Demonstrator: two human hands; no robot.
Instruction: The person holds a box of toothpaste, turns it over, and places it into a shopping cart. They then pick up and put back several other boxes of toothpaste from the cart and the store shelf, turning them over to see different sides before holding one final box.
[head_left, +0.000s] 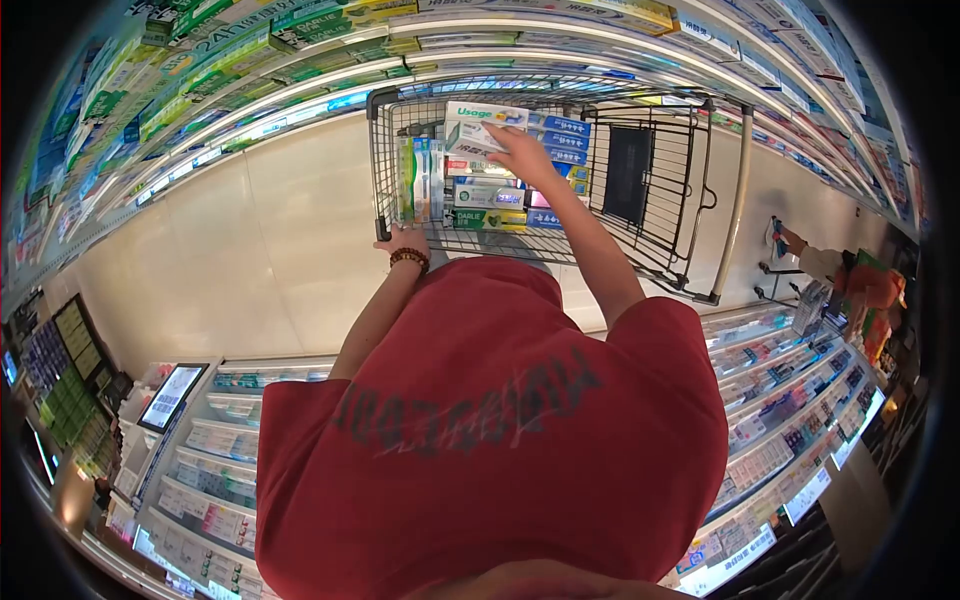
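Note:
My right hand [520, 152] reaches into the shopping cart [378, 160]. Its thumb and fingers lie apart across a white toothpaste box [468, 138], gripping it over the stack. Below and beside it are several more boxes: blue ones [562, 142], a green and yellow one [488, 219] and a whitish one [485, 194]. Upright green and blue packages [420, 180] stand at the cart's left end. With a beaded bracelet at the wrist, my left hand [403, 241] holds the cart's near left corner; its fingertips are partly hidden.
Lit shelves of toothpaste boxes [240, 70] curve along the far side. Behind me run more stocked shelves [215, 440], with a screen [172, 397] at their end. Pale floor [290, 220] extends left of the cart. Another person [850, 275] is at the right with a cart.

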